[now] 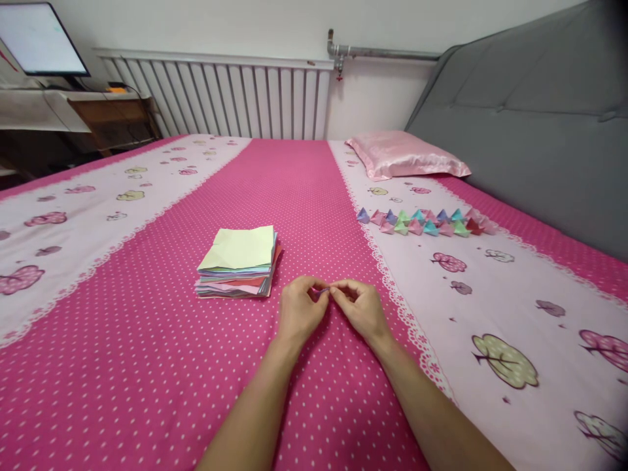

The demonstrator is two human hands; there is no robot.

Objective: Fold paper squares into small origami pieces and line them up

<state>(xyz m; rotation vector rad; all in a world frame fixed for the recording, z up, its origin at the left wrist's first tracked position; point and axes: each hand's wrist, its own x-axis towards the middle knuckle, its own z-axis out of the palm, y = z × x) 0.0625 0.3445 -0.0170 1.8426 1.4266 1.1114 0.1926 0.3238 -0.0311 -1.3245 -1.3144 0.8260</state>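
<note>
Low over the bed's middle, my left hand (303,306) and my right hand (360,306) meet at the fingertips. Both pinch a small purple piece of folded paper (322,291); only a thin sliver of it shows, and the fingers hide the rest. Left of my hands sits a stack of square coloured paper (238,250), pale yellow on top, its edges uneven. Farther off to the right, several small folded paper shapes (415,226) in purple, pink, green, blue and red stand in two rows.
A pink polka-dot bedspread (294,176) with pale printed bands lies under everything. Beyond the far edge are a white radiator (220,95) and pipe. A pink pillow (407,154) lies by the grey headboard (530,111). A monitor (42,39) stands on a desk at far left.
</note>
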